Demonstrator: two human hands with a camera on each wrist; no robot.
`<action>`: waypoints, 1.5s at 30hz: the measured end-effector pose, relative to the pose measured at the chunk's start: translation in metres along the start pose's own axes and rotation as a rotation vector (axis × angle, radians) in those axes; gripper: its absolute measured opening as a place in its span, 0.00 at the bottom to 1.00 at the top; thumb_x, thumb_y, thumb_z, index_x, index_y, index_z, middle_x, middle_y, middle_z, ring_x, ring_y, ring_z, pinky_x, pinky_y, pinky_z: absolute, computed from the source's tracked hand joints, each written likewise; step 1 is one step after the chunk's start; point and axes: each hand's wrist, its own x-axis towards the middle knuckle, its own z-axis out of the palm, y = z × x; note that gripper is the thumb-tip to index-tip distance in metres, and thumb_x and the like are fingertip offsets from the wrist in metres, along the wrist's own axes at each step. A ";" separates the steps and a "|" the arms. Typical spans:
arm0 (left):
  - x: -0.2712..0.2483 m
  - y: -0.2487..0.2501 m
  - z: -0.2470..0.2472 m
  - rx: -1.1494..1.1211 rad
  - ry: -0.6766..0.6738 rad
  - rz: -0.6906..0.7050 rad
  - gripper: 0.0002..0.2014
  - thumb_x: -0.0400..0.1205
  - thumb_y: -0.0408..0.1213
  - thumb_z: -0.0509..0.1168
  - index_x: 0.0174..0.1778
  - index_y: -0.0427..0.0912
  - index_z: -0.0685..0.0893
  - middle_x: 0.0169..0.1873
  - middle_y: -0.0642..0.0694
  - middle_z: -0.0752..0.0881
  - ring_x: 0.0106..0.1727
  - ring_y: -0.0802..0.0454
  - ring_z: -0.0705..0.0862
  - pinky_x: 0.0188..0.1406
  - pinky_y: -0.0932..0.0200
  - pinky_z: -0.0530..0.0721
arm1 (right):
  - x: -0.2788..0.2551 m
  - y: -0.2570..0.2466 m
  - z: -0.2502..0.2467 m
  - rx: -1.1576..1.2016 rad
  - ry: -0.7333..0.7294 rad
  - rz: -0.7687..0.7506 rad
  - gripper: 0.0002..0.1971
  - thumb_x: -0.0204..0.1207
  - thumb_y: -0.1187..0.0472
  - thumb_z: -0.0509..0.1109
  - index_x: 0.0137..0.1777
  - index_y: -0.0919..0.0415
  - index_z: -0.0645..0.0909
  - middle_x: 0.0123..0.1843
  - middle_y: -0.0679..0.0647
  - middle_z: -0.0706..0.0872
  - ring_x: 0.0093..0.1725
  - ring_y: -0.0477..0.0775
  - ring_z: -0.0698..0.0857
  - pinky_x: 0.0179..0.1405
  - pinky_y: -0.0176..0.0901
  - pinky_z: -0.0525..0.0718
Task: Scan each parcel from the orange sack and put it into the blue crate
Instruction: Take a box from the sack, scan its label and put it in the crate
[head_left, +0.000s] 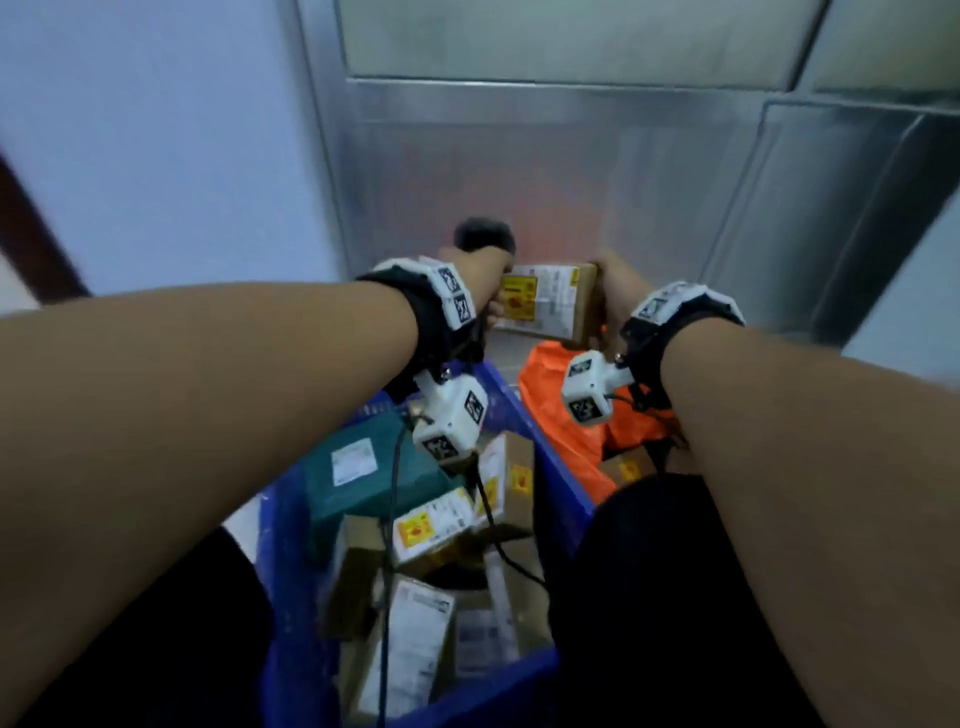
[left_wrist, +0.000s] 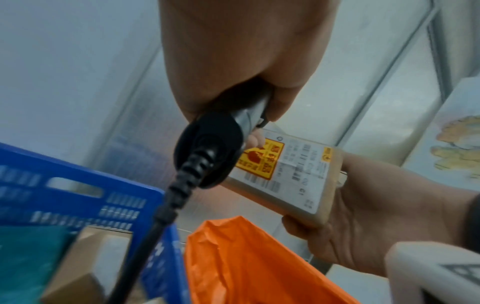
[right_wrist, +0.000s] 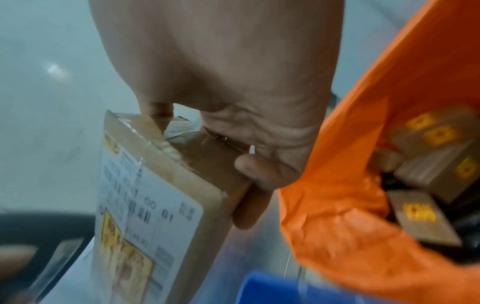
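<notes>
Steel wall panels are standing behind the blue crate (parcels already piled inside) and orange sack. The right hand is gripping a labelled parcel above the sack; the left hand is clasping the scanner beside it.

Black wrist straps, white marker-tagged cameras
</notes>
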 end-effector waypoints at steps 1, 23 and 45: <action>0.004 -0.011 -0.024 -0.034 0.061 -0.002 0.15 0.83 0.34 0.65 0.29 0.40 0.73 0.23 0.42 0.73 0.12 0.52 0.70 0.16 0.69 0.70 | 0.005 0.000 0.016 -0.040 -0.038 0.011 0.22 0.68 0.37 0.63 0.25 0.54 0.75 0.24 0.50 0.77 0.30 0.54 0.78 0.29 0.37 0.72; 0.032 -0.104 -0.107 -0.144 0.344 -0.109 0.40 0.60 0.59 0.73 0.65 0.37 0.83 0.55 0.37 0.90 0.54 0.35 0.90 0.63 0.40 0.87 | 0.007 0.019 0.147 -0.339 -0.124 0.037 0.22 0.74 0.33 0.60 0.37 0.52 0.78 0.27 0.52 0.88 0.28 0.55 0.87 0.35 0.44 0.83; 0.029 -0.089 -0.110 -0.207 0.397 -0.129 0.16 0.60 0.47 0.74 0.39 0.42 0.82 0.40 0.42 0.92 0.44 0.38 0.92 0.55 0.40 0.91 | 0.012 0.013 0.167 -0.044 0.129 -0.251 0.27 0.68 0.53 0.82 0.64 0.59 0.77 0.50 0.54 0.91 0.44 0.55 0.92 0.51 0.55 0.92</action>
